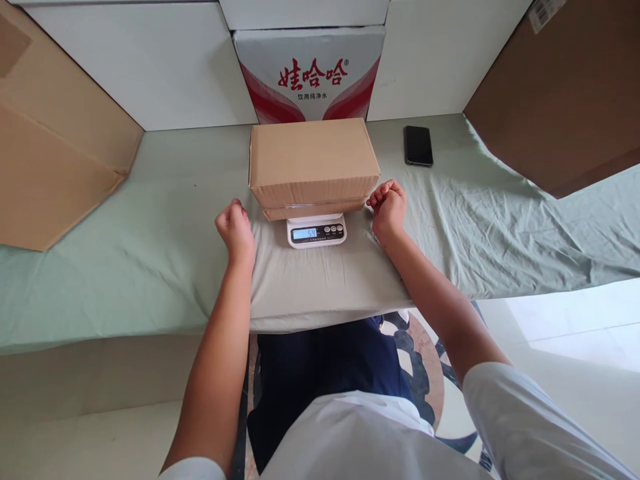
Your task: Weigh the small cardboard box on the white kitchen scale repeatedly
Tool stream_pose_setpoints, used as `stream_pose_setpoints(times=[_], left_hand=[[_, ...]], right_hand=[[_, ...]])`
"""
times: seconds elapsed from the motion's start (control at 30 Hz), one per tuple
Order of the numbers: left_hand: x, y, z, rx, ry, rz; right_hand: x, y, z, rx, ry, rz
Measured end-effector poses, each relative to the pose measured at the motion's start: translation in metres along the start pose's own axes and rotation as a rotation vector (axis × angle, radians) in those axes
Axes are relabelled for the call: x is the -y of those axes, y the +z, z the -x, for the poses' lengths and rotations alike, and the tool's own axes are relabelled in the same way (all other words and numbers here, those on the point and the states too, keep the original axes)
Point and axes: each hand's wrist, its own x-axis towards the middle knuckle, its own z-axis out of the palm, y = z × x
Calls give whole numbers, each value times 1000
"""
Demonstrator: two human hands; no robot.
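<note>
A brown cardboard box (pixel 315 153) rests on a small white digital kitchen scale (pixel 317 242), covering most of its platform. The scale's lit display shows digits that look like 54, and its buttons face me. On the cloth left of the box lies my left hand (pixel 235 227), curled into a fist and apart from the carton. My right hand (pixel 390 207) is closed too, close by the box's right front corner; whether it touches the cardboard I cannot tell. Nothing shows in either fist.
A pale green cloth (pixel 180 267) covers the table, wrinkled at the right. A black phone (pixel 419 146) lies behind my right hand. Large cardboard boxes stand at the left (pixel 60 147) and right (pixel 565 100). At the back is a white and red printed carton (pixel 310 47).
</note>
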Motion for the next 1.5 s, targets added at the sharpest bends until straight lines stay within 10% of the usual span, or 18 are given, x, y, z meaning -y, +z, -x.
stream_pose_setpoints(times=[1.5], left_hand=[[6,-1,-1,50,55,25]], right_hand=[[5,1,5,69,-10,4]])
